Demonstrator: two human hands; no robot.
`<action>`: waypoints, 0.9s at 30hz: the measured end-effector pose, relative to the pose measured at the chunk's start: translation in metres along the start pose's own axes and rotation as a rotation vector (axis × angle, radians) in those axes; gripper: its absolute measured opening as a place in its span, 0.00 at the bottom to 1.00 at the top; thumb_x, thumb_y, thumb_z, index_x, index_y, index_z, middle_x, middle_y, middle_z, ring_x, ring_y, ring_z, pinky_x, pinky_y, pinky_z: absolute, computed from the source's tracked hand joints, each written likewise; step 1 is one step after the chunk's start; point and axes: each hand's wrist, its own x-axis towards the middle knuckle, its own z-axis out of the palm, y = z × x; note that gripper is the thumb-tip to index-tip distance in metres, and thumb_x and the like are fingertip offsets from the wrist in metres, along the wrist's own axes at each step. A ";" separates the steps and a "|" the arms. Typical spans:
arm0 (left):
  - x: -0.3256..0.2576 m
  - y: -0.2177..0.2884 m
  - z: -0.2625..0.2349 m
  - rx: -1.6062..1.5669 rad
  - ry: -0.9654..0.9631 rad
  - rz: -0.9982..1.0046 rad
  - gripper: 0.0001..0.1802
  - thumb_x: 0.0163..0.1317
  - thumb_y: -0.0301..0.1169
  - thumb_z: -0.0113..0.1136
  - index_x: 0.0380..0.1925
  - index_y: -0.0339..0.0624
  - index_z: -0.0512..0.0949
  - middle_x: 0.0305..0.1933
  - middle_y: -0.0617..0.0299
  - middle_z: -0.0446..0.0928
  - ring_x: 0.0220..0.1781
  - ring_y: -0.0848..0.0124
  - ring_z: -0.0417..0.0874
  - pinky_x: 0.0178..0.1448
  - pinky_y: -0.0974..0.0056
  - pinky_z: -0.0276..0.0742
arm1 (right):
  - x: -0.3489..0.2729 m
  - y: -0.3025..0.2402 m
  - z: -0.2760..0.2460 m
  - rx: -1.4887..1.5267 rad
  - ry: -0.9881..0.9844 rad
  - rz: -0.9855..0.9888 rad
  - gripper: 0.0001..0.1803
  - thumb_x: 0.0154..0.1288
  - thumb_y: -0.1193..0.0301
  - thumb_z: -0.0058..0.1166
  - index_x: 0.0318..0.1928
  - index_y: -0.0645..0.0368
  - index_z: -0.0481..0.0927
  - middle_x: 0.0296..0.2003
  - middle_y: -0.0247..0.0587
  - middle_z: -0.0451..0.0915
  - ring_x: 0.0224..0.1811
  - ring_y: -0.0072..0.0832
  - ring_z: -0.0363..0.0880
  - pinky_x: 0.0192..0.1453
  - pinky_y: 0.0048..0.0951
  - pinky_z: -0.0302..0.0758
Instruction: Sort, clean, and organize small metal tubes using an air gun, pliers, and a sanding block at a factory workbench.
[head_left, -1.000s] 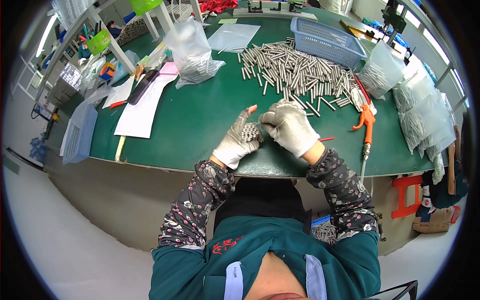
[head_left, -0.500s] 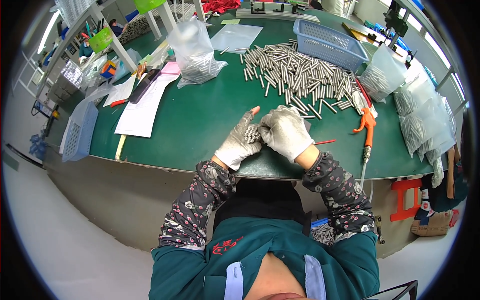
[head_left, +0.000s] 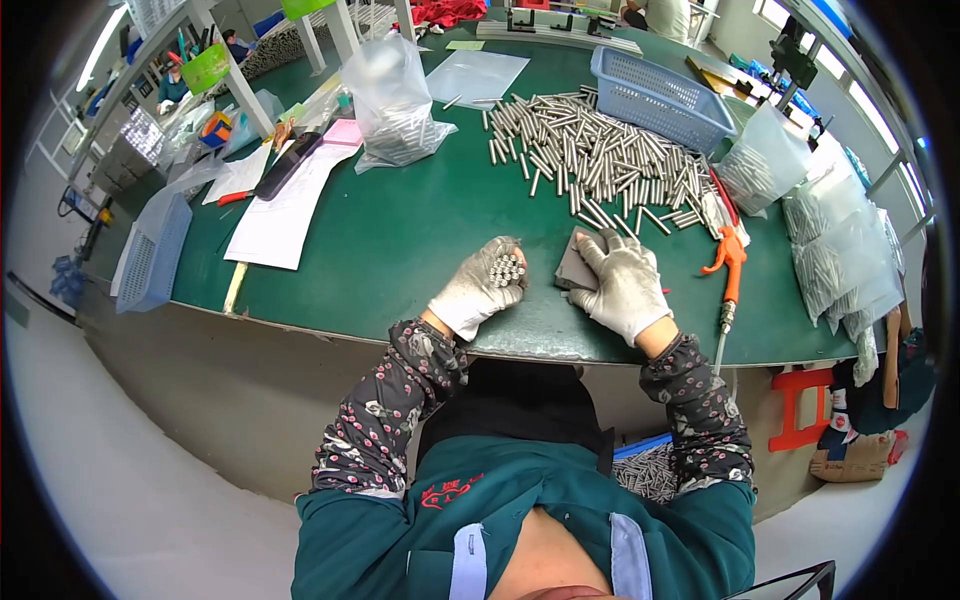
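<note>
My left hand [head_left: 474,290], in a grey-white glove, is closed round a bundle of short metal pins [head_left: 507,270], their round ends facing up and right. To its right, my gloved right hand [head_left: 622,284] grips a dark grey rectangular block [head_left: 577,262] on the green table. The thumb and fingers lie over the block's right part and hide some of it. Just beyond that hand spreads a loose heap of metal pins [head_left: 600,150].
A blue plastic basket [head_left: 660,100] stands behind the heap. An orange air gun [head_left: 731,262] lies right of my right hand. Bags of pins [head_left: 835,240] line the right edge; another bag [head_left: 395,110] stands at the left, near papers [head_left: 285,215] and a dark phone [head_left: 288,165].
My right hand has left the pin bundle, moved right and taken hold of the grey block. My left hand has stayed near its place and turned the pin ends into clearer view.
</note>
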 end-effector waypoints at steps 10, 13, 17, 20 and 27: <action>0.002 -0.005 -0.003 0.120 -0.036 0.014 0.32 0.52 0.22 0.66 0.57 0.40 0.64 0.55 0.62 0.71 0.55 0.71 0.74 0.58 0.65 0.73 | 0.028 -0.023 -0.045 0.141 0.089 -0.364 0.33 0.41 0.59 0.64 0.52 0.52 0.77 0.43 0.51 0.71 0.45 0.46 0.71 0.51 0.44 0.66; 0.000 -0.008 -0.006 -0.040 -0.040 -0.017 0.33 0.51 0.22 0.67 0.57 0.41 0.64 0.53 0.63 0.71 0.54 0.72 0.74 0.56 0.67 0.73 | 0.033 -0.013 -0.052 0.035 0.151 -0.337 0.32 0.41 0.61 0.64 0.53 0.51 0.77 0.44 0.52 0.70 0.46 0.45 0.70 0.50 0.42 0.67; -0.004 0.018 0.012 -0.095 -0.030 0.018 0.34 0.49 0.21 0.67 0.56 0.40 0.64 0.49 0.65 0.73 0.49 0.74 0.75 0.53 0.68 0.73 | 0.033 -0.022 -0.047 0.213 0.026 -0.596 0.27 0.45 0.62 0.63 0.50 0.49 0.79 0.44 0.52 0.72 0.48 0.45 0.70 0.51 0.42 0.68; -0.002 0.003 -0.001 -0.054 -0.047 -0.106 0.35 0.50 0.19 0.65 0.58 0.39 0.62 0.54 0.63 0.71 0.55 0.70 0.74 0.57 0.65 0.72 | 0.046 -0.001 -0.058 -0.019 0.183 -0.327 0.28 0.44 0.62 0.62 0.50 0.55 0.79 0.42 0.52 0.72 0.45 0.45 0.71 0.50 0.42 0.68; -0.002 0.005 0.001 -0.099 -0.039 -0.050 0.33 0.48 0.19 0.65 0.55 0.41 0.64 0.56 0.60 0.70 0.57 0.69 0.73 0.59 0.66 0.73 | 0.038 -0.004 -0.047 -0.043 0.191 -0.203 0.28 0.43 0.63 0.63 0.50 0.50 0.79 0.44 0.55 0.72 0.47 0.46 0.71 0.51 0.42 0.68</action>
